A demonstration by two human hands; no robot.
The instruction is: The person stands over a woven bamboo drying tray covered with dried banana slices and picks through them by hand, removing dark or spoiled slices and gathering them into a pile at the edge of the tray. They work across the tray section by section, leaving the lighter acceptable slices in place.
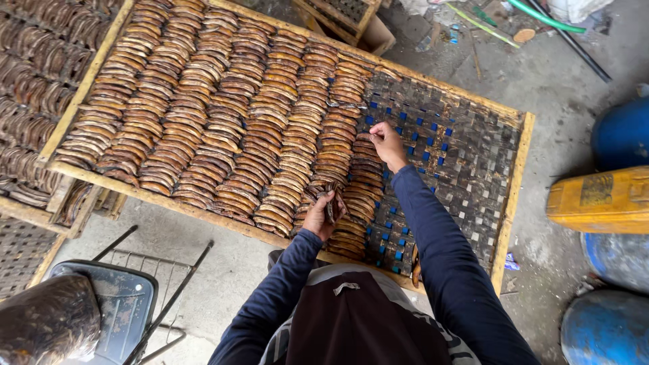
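Nearest the camera, a dark apron [351, 318] over a grey shirt is seen, with two navy sleeves [443, 257] reaching forward. To the lower left, a dark plastic chair [118, 301] on a thin metal frame is set on the concrete floor [216, 260], and a bulging dark bag [47, 324] lies against it.

Just past the apron, the left hand [319, 215] is held over the near edge of a wooden-framed tray [515, 196]. Its fingers are closed around a small bunch of brown dried slices [333, 201], which is gripped upright above the near rail.

Further out, the right hand [388, 143] is stretched over the tray. Its fingers are curled and pinched together at the end of the last row of slices [365, 169]; whether a single slice is held between them cannot be told.

The tray is covered by overlapping brown dried slices laid in close rows [223, 115] across its left and middle parts. Its right part is left bare, and a woven mat of dark strips with blue patches [453, 155] is shown there.

At the far left, more trays of darker slices [34, 88] are stacked. At the right edge, blue drums [622, 135] and a yellow container [598, 199] are placed, and hoses [547, 17] and scraps are scattered at the far top.
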